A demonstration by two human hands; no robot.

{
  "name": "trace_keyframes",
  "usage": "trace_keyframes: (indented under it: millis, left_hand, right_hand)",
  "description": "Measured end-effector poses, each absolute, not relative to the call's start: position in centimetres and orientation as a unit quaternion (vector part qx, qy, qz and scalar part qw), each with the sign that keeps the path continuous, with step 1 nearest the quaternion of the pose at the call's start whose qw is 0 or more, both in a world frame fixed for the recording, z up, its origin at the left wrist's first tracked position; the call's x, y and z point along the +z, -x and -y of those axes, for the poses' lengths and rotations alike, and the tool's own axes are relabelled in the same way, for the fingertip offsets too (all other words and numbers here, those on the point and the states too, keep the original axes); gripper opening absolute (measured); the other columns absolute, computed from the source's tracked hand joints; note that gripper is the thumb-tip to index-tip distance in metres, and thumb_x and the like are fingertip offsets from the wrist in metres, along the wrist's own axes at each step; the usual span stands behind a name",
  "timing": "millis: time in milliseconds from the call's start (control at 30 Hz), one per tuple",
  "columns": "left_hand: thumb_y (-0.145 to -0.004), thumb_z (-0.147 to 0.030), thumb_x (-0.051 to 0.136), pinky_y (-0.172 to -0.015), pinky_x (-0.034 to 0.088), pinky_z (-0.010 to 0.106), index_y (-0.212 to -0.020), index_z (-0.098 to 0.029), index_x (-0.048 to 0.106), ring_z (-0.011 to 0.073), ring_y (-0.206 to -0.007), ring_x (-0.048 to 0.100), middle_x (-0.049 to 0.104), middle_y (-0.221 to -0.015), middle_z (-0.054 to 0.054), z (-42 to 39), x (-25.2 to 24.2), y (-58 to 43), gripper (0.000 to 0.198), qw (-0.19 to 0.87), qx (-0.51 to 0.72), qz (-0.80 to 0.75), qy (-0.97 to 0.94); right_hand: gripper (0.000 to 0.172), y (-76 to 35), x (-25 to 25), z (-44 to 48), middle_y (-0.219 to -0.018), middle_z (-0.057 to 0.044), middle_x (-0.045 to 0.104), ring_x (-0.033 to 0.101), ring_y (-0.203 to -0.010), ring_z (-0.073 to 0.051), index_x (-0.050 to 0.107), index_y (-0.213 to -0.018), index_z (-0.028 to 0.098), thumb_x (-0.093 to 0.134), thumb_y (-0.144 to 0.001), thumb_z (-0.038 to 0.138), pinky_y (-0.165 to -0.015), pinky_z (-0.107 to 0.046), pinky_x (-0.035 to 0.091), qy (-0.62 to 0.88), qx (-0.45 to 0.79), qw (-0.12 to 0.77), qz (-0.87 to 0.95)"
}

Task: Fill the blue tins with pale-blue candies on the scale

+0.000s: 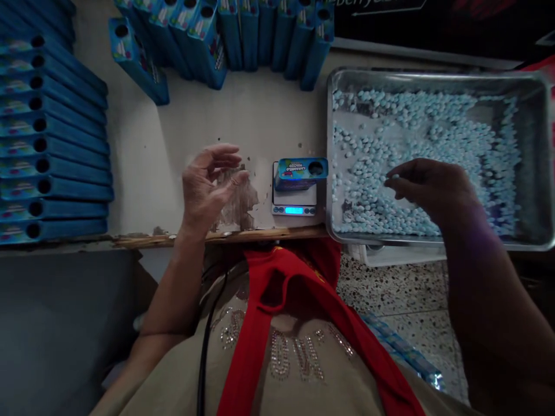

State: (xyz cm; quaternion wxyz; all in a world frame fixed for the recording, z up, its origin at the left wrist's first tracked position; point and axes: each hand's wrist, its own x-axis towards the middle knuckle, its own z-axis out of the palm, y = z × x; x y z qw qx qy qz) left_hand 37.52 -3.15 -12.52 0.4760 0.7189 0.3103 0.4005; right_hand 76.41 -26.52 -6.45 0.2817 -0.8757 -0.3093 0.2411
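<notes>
Over the metal tray [547,173] of small pale-blue candies [468,136], my right hand [433,188] has thumb and fingertips pinched together. A pale candy shows between those fingertips. To the left, my left hand [207,182] hovers above the worn patch of the table, fingers apart and curved, holding nothing. Between the hands sits a small digital scale [295,202] with its display lit. A blue candy box [299,169] rests on the scale, its round hole facing up at the right end. The reading is too blurred to make out.
Several blue boxes stand in rows at the back [249,34], one box [139,60] leaning apart from them. More boxes lie stacked at the left [73,133]. A chipped wooden edge [269,233] runs along the table's front. A dark printed panel [425,34] lies behind the tray.
</notes>
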Motion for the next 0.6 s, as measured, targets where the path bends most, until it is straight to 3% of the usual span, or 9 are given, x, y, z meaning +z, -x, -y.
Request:
trace_keyframes:
  millis: [167, 333, 467, 600]
  left_hand:
    - [-0.092, -0.048, 0.106, -0.102, 0.071, 0.034, -0.136, -0.027, 0.082, 0.0212, -0.109, 0.085, 0.087, -0.118, 0.004, 4.0, -11.9, -38.2, 0.054, 0.480, 0.375, -0.292, -0.737]
    - [-0.088, -0.030, 0.107, -0.103, 0.073, 0.034, -0.135, -0.026, 0.082, 0.0216, -0.108, 0.084, 0.085, -0.115, 0.004, 4.3, -11.9, -38.2, 0.053, 0.481, 0.356, -0.309, -0.740]
    - [-0.088, -0.034, 0.107, -0.105, 0.073, 0.035, -0.136, -0.026, 0.083, 0.0222, -0.109, 0.084, 0.085, -0.117, 0.005, 4.9, -12.1, -38.7, 0.054, 0.503, 0.351, -0.290, -0.735]
    - [-0.092, -0.048, 0.107, -0.105, 0.073, 0.035, -0.138, -0.026, 0.082, 0.0228, -0.109, 0.085, 0.085, -0.120, 0.006, 5.2, -12.1, -39.0, 0.057, 0.503, 0.344, -0.281, -0.742]
  right_hand:
    - [0.034, -74.9, -6.4, 25.3, -0.062, 0.000, 0.065, 0.052, -0.054, -0.013, 0.079, -0.083, 0.021, 0.086, -0.056, 0.041, -0.053, -0.026, 0.037, 0.839, 0.312, 0.361, 0.263]
    - [0.034, -74.4, -6.3, 25.5, -0.070, -0.002, 0.071, 0.055, -0.056, -0.012, 0.078, -0.082, 0.022, 0.087, -0.056, 0.041, -0.053, -0.026, 0.039, 0.803, 0.340, 0.429, 0.237]
    - [0.035, -74.5, -6.3, 26.0, -0.072, -0.003, 0.072, 0.055, -0.058, -0.013, 0.084, -0.090, 0.021, 0.090, -0.065, 0.044, -0.056, -0.030, 0.041, 0.805, 0.353, 0.383, 0.284]
    - [0.039, -74.7, -7.3, 26.6, -0.061, -0.001, 0.064, 0.054, -0.057, -0.015, 0.088, -0.097, 0.019, 0.086, -0.075, 0.051, -0.058, -0.034, 0.044, 0.826, 0.319, 0.317, 0.338]
